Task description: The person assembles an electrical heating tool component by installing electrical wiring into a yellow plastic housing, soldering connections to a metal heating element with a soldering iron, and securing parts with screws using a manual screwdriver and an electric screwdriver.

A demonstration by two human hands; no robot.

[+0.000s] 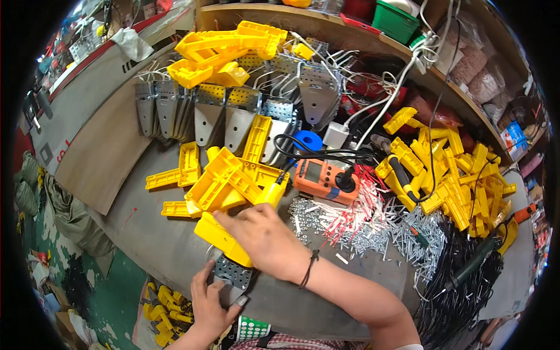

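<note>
Near the front edge of the workbench, my right hand (265,238) is closed over a yellow plastic handle piece (217,233). A grey perforated metal plate (234,274) joins or butts against the handle's near end; which one, I cannot tell. My left hand (209,306) grips the plate, fingers along its left side and thumb near its lower edge. Just beyond my hands lies a heap of yellow plastic handle parts (219,181). Rows of similar metal plates (210,114) with white wires stand behind the heap.
An orange soldering station (325,179) sits right of centre, near a blue spool (308,140). Loose screws (408,236), red and white wire pieces (364,216) and black cables (466,274) spread rightward. More yellow parts (452,175) pile at the far right. A green bin (395,20) stands on the shelf.
</note>
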